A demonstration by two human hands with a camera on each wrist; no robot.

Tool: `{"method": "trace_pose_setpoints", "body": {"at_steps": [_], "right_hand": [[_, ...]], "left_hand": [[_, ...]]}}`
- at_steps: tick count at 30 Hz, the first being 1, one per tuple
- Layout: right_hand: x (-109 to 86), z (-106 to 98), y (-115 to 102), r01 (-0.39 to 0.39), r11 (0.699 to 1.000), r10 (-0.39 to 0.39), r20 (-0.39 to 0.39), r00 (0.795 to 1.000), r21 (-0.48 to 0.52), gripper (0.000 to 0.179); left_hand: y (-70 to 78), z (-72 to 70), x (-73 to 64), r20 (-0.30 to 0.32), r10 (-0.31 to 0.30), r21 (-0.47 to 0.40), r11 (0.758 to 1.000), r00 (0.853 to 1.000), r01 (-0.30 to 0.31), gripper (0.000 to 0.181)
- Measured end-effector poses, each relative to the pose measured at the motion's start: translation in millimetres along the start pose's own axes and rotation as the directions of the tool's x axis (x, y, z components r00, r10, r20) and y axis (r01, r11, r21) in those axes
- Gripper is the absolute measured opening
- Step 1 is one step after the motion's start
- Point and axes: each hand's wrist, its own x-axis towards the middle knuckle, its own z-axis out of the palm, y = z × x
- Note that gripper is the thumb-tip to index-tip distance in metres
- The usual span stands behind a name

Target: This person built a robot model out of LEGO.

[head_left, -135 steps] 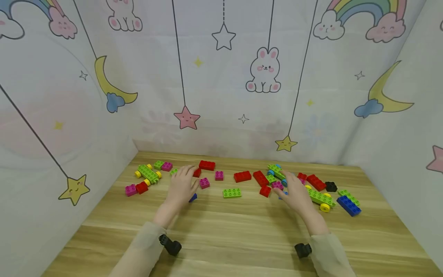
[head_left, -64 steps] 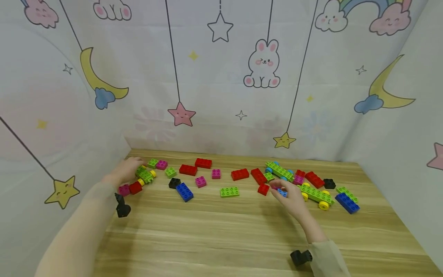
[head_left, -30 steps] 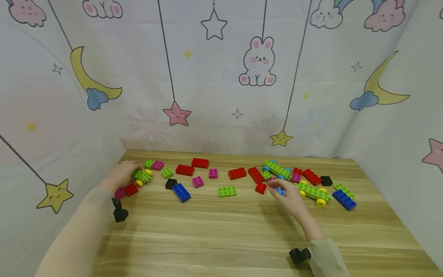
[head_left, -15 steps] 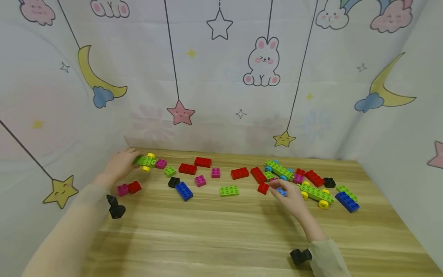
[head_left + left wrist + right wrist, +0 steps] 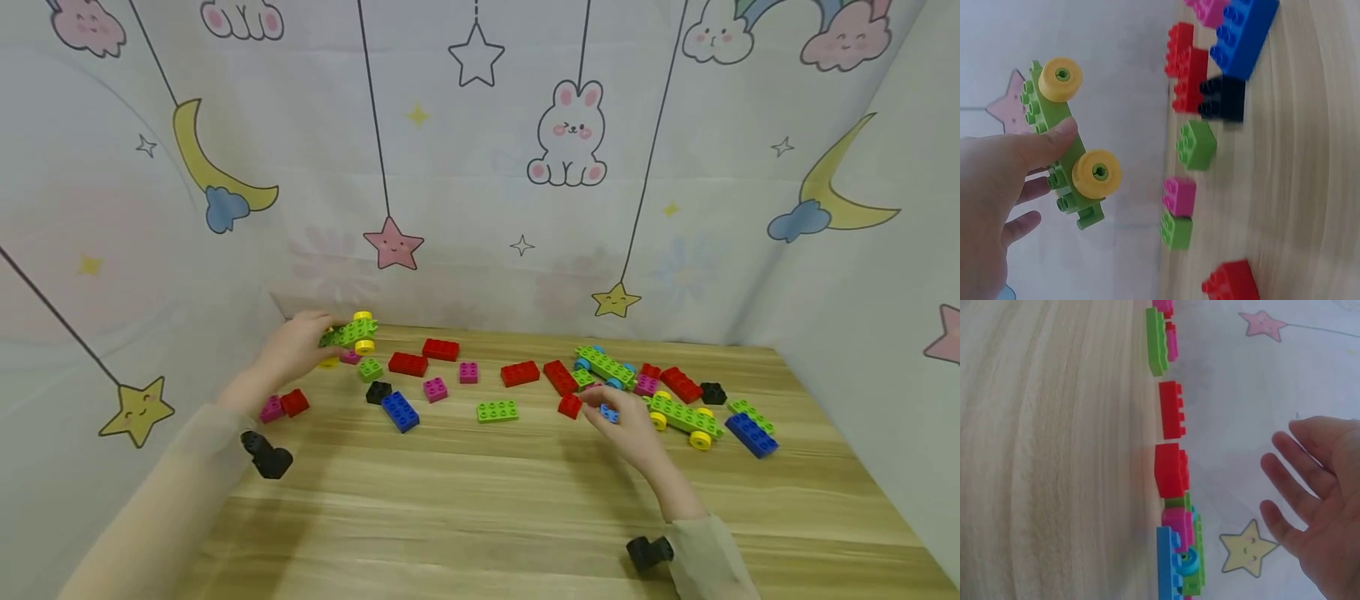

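My left hand (image 5: 296, 348) grips a lime green toy car base with yellow wheels (image 5: 356, 332), raised off the table at the back left. In the left wrist view the thumb presses along the side of the car base (image 5: 1060, 119) between its two wheels, with fingers behind it. My right hand (image 5: 628, 429) hovers over the right-hand bricks, holding nothing; its fingers are loosely bent in the right wrist view. Beneath and beside it lie a light blue brick (image 5: 609, 413) and a small red brick (image 5: 570, 406). A second green car base with yellow wheels (image 5: 682, 418) stands just right of that hand.
Loose bricks are spread across the wooden table (image 5: 450, 517), among them a blue brick (image 5: 401, 412), a black brick (image 5: 378, 392) and a flat green brick (image 5: 497, 412). A car base with blue wheels (image 5: 604, 367) stands behind the right hand. A printed cloth (image 5: 480, 275) hangs along the back.
My left hand moved left to the yellow-wheeled car base, took hold of it, lifted it, and carried it rightward. The right hand shifted slightly early on, then stayed nearly still.
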Motion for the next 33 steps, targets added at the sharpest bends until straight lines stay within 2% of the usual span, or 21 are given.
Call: {"method": "trace_pose_setpoints", "body": {"at_steps": [7,12,18,23,29,33], "right_hand": [[-1.2,-1,-3,0.010,1.000,-0.010,0.003,1.000,-0.004,0.019],[-1.0,1,-9,0.036,0.999,-0.036,0.006,0.999,-0.017,0.019],[-0.8,8,-18,0.017,0.999,-0.019,0.052,0.998,0.029,0.021],[-0.3,19,-26,0.061,0.997,-0.063,0.059,0.996,0.037,0.018],[0.4,34,-37,0.110,0.993,-0.115,0.119,0.986,0.050,0.022],[0.5,40,-43,0.109,0.993,-0.113,0.137,0.984,0.034,0.027]], "left_hand": [[29.0,8.9,1.3,-0.052,0.084,-0.041,0.995,0.995,-0.086,0.047],[56.0,25.2,-3.3,-0.068,0.118,-0.097,0.987,0.991,-0.124,0.046],[92.9,44.1,-14.5,-0.069,0.142,-0.137,0.979,0.987,-0.150,0.046],[113.5,56.7,-20.3,-0.057,0.121,-0.126,0.984,0.991,-0.127,0.046],[132.2,69.4,-25.1,-0.034,0.071,-0.188,0.979,0.997,-0.076,0.043],[143.6,77.7,-26.6,0.001,0.028,-0.216,0.976,1.000,-0.027,0.040]]}}
